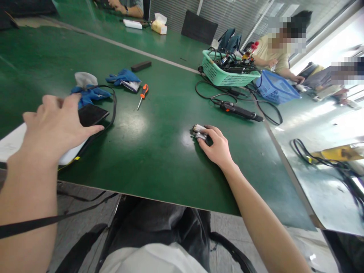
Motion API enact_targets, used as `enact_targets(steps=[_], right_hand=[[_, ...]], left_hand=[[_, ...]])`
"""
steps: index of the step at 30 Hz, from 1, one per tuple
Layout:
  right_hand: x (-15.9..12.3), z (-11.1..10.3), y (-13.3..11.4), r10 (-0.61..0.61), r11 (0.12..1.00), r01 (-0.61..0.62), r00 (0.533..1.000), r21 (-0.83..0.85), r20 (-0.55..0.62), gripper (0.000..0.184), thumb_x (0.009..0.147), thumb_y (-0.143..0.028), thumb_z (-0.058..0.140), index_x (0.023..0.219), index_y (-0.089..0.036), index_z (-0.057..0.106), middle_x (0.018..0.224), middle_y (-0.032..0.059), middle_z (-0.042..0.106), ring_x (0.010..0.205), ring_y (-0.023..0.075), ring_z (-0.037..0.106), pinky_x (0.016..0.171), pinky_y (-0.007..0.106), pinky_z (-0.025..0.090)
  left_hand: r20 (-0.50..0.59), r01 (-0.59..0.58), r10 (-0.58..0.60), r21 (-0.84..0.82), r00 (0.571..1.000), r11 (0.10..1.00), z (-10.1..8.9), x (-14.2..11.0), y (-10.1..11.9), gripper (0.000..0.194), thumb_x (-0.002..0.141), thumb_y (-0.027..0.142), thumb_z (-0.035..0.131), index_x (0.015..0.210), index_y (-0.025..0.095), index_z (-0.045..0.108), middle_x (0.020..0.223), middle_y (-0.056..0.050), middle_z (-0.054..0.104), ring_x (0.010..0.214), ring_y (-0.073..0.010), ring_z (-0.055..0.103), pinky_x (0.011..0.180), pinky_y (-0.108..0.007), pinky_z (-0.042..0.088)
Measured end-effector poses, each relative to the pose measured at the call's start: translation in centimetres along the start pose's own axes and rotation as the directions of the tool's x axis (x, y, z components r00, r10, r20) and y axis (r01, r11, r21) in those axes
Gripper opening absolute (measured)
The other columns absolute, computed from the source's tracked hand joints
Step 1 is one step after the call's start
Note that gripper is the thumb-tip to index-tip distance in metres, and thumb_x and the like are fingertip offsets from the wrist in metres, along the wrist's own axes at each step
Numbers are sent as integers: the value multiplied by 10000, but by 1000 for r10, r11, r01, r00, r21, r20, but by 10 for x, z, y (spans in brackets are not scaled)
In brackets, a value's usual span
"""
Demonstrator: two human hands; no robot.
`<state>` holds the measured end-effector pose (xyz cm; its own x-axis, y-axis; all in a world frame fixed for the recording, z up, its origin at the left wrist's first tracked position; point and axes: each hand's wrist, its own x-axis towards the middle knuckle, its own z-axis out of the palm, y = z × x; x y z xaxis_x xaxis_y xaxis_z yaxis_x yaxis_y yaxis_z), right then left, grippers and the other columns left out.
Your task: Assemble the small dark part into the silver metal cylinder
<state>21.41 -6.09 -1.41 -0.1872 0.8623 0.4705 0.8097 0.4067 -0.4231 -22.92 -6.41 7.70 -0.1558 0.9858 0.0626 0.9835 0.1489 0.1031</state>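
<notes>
My left hand (58,127) is raised with thumb and fingers spread, holding nothing. Beneath or behind it lie a flat white device (13,144), partly hidden, and a black flat phone-like thing (93,113) with a black cable (114,104) beside it. My right hand (217,146) rests on the green table with thumb and fingers closed around small silvery metal cylinders (200,132); their exact kind is too small to make out. An orange-and-black screwdriver (143,93) lies between the hands, farther back. Right of it, behind my right hand, is a black electric screwdriver (239,110) with its cord.
Blue gloves (123,77) and a dark bar (141,66) lie at the back left. A green basket (227,77) full of cables and tools stands near a blue basket (277,87). Other people sit across the table (159,163). A tissue box (159,27) stands far back.
</notes>
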Motion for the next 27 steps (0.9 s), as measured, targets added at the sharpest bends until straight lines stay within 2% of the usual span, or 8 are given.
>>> enact_targets(steps=[2, 7, 10, 15, 27], right_hand=[[0, 0, 0, 3, 1000, -3, 1000, -2, 1, 307, 905, -340, 663, 1200, -259, 695, 1369, 115, 655, 1279, 327, 604, 1108, 536, 487], [-1, 0, -1, 8, 1000, -8, 1000, -12, 0, 299, 907, -341, 663, 1190, -251, 695, 1367, 121, 657, 1278, 330, 606, 1105, 536, 488], [-1, 1, 0, 4, 1000, -4, 1000, -16, 2, 298, 907, -344, 663, 1188, -248, 694, 1368, 122, 656, 1279, 325, 606, 1105, 527, 489], [0, 2, 0, -8, 1000, 8, 1000, -20, 1, 290, 915, -343, 657, 1191, -257, 690, 1359, 112, 661, 1277, 317, 608, 1112, 520, 485], [-1, 1, 0, -9, 1000, 9, 1000, -21, -2, 296, 909, -329, 671, 1194, -254, 688, 1368, 111, 658, 1287, 312, 605, 1119, 516, 477]], left_hand=[[8, 0, 0, -19, 1000, 1000, 0, 0, -1, 1195, 712, 1009, 323, 1615, 239, 184, 1619, -229, 215, 1410, -567, 328, 1100, -794, 277], [-15, -6, 6, 28, 1000, 1000, 1, -4, 0, 1220, 741, 997, 280, 1587, 119, 239, 1545, -311, 296, 1364, -581, 387, 1061, -769, 340], [-43, -19, 22, 80, 999, 997, 3, -5, 1, 1153, 801, 953, 275, 1569, 92, 277, 1500, -343, 357, 1346, -573, 422, 1019, -753, 396], [-100, 7, 6, 132, 995, 991, 6, -5, 2, 1035, 859, 856, 381, 1529, 67, 361, 1445, -368, 436, 1324, -565, 464, 993, -752, 419], [-159, -34, 54, 129, 986, 991, 13, -8, 1, 840, 931, 699, 449, 1516, 100, 381, 1422, -320, 447, 1369, -516, 429, 1006, -735, 420]])
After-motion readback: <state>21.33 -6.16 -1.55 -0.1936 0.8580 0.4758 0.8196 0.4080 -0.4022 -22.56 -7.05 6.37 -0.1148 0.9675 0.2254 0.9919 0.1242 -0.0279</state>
